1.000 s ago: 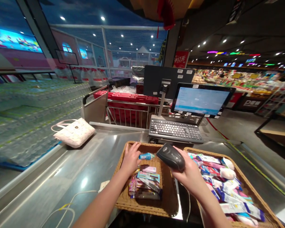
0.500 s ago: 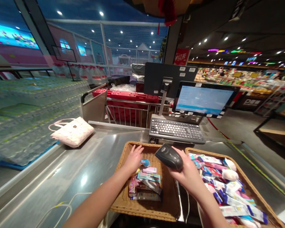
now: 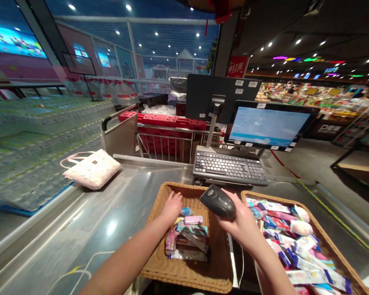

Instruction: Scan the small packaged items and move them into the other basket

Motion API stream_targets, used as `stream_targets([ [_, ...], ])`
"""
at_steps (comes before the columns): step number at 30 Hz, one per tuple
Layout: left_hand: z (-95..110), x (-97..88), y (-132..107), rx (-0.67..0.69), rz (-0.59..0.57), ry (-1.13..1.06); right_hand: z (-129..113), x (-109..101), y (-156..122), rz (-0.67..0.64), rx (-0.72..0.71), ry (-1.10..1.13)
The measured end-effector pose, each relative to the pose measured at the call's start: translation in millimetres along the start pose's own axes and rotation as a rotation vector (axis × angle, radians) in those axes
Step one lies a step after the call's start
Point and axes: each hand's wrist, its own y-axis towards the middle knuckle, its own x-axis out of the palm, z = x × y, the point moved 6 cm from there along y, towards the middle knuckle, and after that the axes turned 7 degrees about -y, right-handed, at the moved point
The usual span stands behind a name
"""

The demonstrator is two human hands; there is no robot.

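My right hand [image 3: 240, 215] grips a black handheld barcode scanner [image 3: 218, 201], held above the right side of a wicker basket [image 3: 187, 280]. Inside the basket's far left part is my left hand [image 3: 172, 207], fingers stretched out and nothing seen in them. Just beside it lies a small blue item [image 3: 186, 211], partly covered by the hand. A pink tube or bottle [image 3: 193, 220] and several small packets [image 3: 192, 239] rest in the same basket. A pink patterned bottle [image 3: 170, 241] leans along its left side.
A second wicker basket [image 3: 335, 233] at right is heaped with toothpaste-like tubes and packs. Behind stand a keyboard [image 3: 229, 167], a lit monitor [image 3: 267, 127] and a red-loaded trolley [image 3: 169, 141]. A pale handbag [image 3: 95, 170] sits on the metal counter [image 3: 126, 205].
My left hand has sunk a little into the basket, its fingers less spread than before. The scanner stays in my right hand almost unmoved. The view has shifted slightly.
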Motion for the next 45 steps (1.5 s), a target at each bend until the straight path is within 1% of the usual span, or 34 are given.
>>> stream_targets([
  [3,0.1,2.6,-1.0,-0.012,-0.003,0.0,2.6,-1.7,-0.7,0.003,-0.011,-0.005],
  [6,1.8,0.9,-3.2,-0.006,0.002,-0.013,6.0,-6.0,-2.4,0.014,-0.012,-0.013],
  [9,9.5,-8.3,-4.0,0.018,0.039,-0.04,10.5,-11.9,-5.6,0.028,-0.005,0.002],
  [11,21.3,-19.1,-2.2,0.054,0.078,-0.066,14.7,-16.2,-8.8,0.041,0.001,0.014],
  [14,52.0,-41.3,3.6,0.148,0.156,-0.11,23.3,-24.6,-15.4,0.072,0.017,0.029],
  [16,79.0,-60.9,7.7,0.232,0.26,-0.149,29.5,-32.6,-20.8,0.093,0.03,0.039],
  [18,106.2,-78.4,12.9,0.279,0.349,-0.18,35.3,-43.2,-26.8,0.111,0.049,0.038],
  [20,131.6,-88.5,21.2,0.284,0.365,-0.196,40.7,-56.5,-33.7,0.132,0.076,0.03],
  [22,154.6,-92.4,31.8,0.272,0.354,-0.212,45.5,-72.2,-41.6,0.163,0.101,0.018],
  [25,184.0,-88.7,49.9,0.25,0.321,-0.243,53.7,-97.9,-56.0,0.222,0.143,-0.008],
  [28,209.0,-76.6,69.7,0.244,0.264,-0.252,63.4,-121.3,-72.1,0.261,0.166,-0.03],
  [33,240.3,-56.5,105.6,0.222,0.194,-0.2,85.3,-149.7,-95.8,0.295,0.206,-0.091],
  [36,252.3,-47.6,126.6,0.184,0.153,-0.148,97.3,-161.0,-105.4,0.324,0.233,-0.097],
  [39,260.4,-39.6,143.2,0.16,0.133,-0.124,105.4,-167.9,-110.2,0.322,0.243,-0.079],
  [42,263.6,-29.0,155.1,0.131,0.118,-0.11,111.3,-173.6,-112.9,0.328,0.231,-0.064],
  [45,261.9,-20.7,162.1,0.099,0.108,-0.116,119.0,-177.7,-115.5,0.328,0.224,-0.058],
])
